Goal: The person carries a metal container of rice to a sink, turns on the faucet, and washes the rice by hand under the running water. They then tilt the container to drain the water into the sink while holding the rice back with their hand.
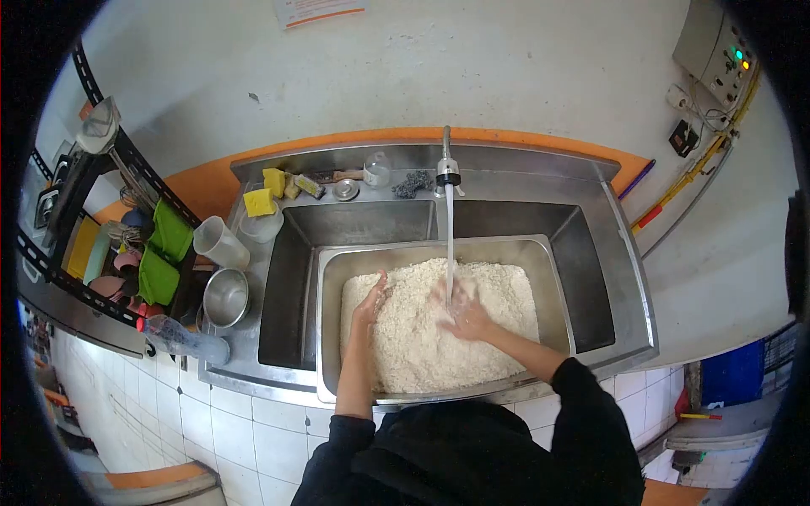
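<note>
A deep steel pan [557, 316] full of white, rice-like grains [422, 354] sits across the double sink [291, 337]. My left hand [371, 302] is edge-on at the left part of the grains, its fingers stretched out and touching them. Under the running tap [448, 173], my right hand [464, 312] lies over the grains with its fingers spread. The water stream [450, 244] falls onto the fingers of that hand, and they are slightly blurred. Neither hand grips an object.
Left of the basin stand a steel bowl [226, 298], a plastic jug [221, 242] and a clear bottle [186, 340]. Yellow sponges [260, 201], a glass jar [377, 170] and a steel scourer [412, 184] line the back ledge. A utensil rack [126, 160] rises at far left.
</note>
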### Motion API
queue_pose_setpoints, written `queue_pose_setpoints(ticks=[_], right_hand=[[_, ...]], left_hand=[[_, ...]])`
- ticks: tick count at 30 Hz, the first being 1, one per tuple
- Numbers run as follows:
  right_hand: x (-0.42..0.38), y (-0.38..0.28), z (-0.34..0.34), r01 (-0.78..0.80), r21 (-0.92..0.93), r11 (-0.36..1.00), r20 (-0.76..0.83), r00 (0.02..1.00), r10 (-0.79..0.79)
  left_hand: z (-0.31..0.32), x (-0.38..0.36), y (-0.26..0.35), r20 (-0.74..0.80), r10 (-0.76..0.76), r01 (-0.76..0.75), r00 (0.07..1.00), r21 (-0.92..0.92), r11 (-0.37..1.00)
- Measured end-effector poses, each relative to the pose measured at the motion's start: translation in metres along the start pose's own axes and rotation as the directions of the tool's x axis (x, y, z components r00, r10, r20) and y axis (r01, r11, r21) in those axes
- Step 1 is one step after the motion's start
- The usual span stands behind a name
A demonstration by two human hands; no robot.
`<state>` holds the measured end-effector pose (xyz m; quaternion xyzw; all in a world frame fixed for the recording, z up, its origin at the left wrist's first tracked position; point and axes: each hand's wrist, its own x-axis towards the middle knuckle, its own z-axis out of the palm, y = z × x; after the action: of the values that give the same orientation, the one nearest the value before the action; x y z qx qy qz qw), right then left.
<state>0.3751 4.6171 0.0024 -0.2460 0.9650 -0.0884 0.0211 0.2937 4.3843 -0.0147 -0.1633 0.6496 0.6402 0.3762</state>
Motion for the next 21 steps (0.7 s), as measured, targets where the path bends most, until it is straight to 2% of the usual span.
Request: queue_pose_setpoints(ticks=[1, 2, 3, 4, 6, 7, 8, 9, 10, 12, 13, 14, 15, 17, 18, 19, 20, 21], right_hand=[[0.008, -0.009, 0.007, -0.002, 0.001, 1.000, 0.004, 1.000, 0.002], [0.023, -0.029, 0.014, -0.123, 0.165, 0.979, -0.138, 0.980, 0.146], [0.034, -0.045, 0.019, -0.211, 0.338, 0.917, -0.251, 0.919, 0.304], [0.033, -0.062, 0.016, -0.214, 0.337, 0.917, -0.251, 0.918, 0.307], [0.015, -0.095, 0.003, -0.023, 0.251, 0.968, -0.053, 0.998, 0.038], [0.008, -0.093, 0.009, -0.025, 0.252, 0.967, -0.060, 0.997, 0.041], [-0.004, -0.082, 0.014, 0.312, 0.045, 0.949, -0.052, 0.950, -0.309], [-0.015, -0.070, 0.017, 0.610, -0.146, 0.779, 0.029, 0.789, -0.613], [-0.018, -0.048, 0.013, 0.609, -0.143, 0.781, 0.027, 0.791, -0.612], [-0.008, -0.005, -0.005, 0.509, -0.041, 0.860, 0.156, 0.853, -0.498], [-0.001, -0.006, -0.002, 0.511, -0.038, 0.859, 0.155, 0.852, -0.500], [0.008, -0.012, 0.002, 0.191, 0.062, 0.980, 0.010, 0.981, -0.192], [0.017, -0.021, 0.006, -0.138, 0.204, 0.969, -0.094, 0.983, 0.159], [0.033, -0.062, 0.013, -0.146, 0.231, 0.962, -0.046, 0.986, 0.160], [0.031, -0.078, 0.015, -0.154, 0.258, 0.954, 0.003, 0.987, 0.159], [0.020, -0.086, 0.014, -0.156, 0.259, 0.953, 0.002, 0.987, 0.161], [0.008, -0.093, 0.013, 0.160, 0.161, 0.974, -0.079, 0.986, -0.149], [0.003, -0.093, 0.010, 0.459, 0.038, 0.888, -0.123, 0.884, -0.452]], left_hand=[[0.002, -0.003, 0.003, 0.024, 0.013, -0.012, 1.000, -0.025, 1.000], [0.006, -0.007, 0.006, 0.051, 0.028, -0.026, 0.998, -0.048, 0.998], [0.009, -0.016, 0.010, 0.055, 0.026, -0.024, 0.998, -0.049, 0.999], [0.012, -0.027, 0.015, 0.052, 0.044, -0.041, 0.998, -0.055, 0.998], [0.011, -0.024, 0.014, 0.052, 0.065, -0.061, 0.997, -0.058, 0.996], [0.007, -0.014, 0.009, 0.028, 0.050, -0.048, 0.998, -0.080, 0.996], [0.002, -0.004, 0.003, 0.003, 0.035, -0.034, 0.999, -0.105, 0.994], [0.001, -0.004, 0.002, 0.002, 0.033, -0.033, 0.999, -0.101, 0.994], [0.001, -0.005, 0.001, -0.011, 0.034, -0.034, 0.999, -0.083, 0.996], [0.005, -0.008, 0.003, -0.025, 0.034, -0.036, 0.999, -0.067, 0.997], [0.007, -0.010, 0.005, -0.004, 0.048, -0.048, 0.999, -0.003, 0.999], [0.008, -0.013, 0.007, 0.019, 0.060, -0.061, 0.998, 0.061, 0.996], [0.008, -0.016, 0.009, 0.018, 0.059, -0.060, 0.998, 0.063, 0.996], [0.009, -0.019, 0.013, 0.020, -0.039, 0.037, 0.999, 0.064, 0.997], [0.007, -0.012, 0.007, 0.021, -0.038, 0.037, 0.999, 0.065, 0.997], [0.003, -0.002, 0.000, 0.040, 0.081, -0.082, 0.996, 0.019, 0.996], [0.000, 0.009, -0.005, 0.054, 0.203, -0.202, 0.978, -0.030, 0.979], [0.004, 0.000, 0.002, 0.054, 0.209, -0.208, 0.976, -0.029, 0.978]])
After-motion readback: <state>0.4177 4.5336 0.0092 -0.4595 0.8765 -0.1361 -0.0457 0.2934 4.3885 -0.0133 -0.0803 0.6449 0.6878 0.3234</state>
